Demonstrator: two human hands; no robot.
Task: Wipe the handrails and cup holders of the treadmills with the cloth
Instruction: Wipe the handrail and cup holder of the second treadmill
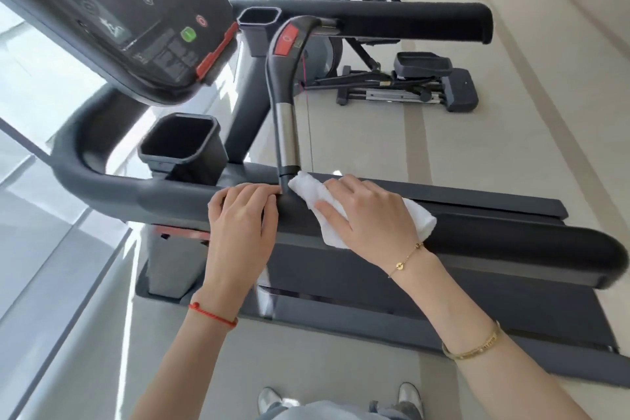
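Your left hand [238, 215] curls over the near handrail [163, 194], below the near cup holder [180, 143]. To the right, your right hand [371, 215] (fingers straight) presses the white cloth [306, 189] flat on the same handrail, beside the crossbar's base [288, 177].

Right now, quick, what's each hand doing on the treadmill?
Left hand: fingers curled over the near handrail, gripping it.
Right hand: open, fingers flat, pressing the white cloth onto the same handrail.
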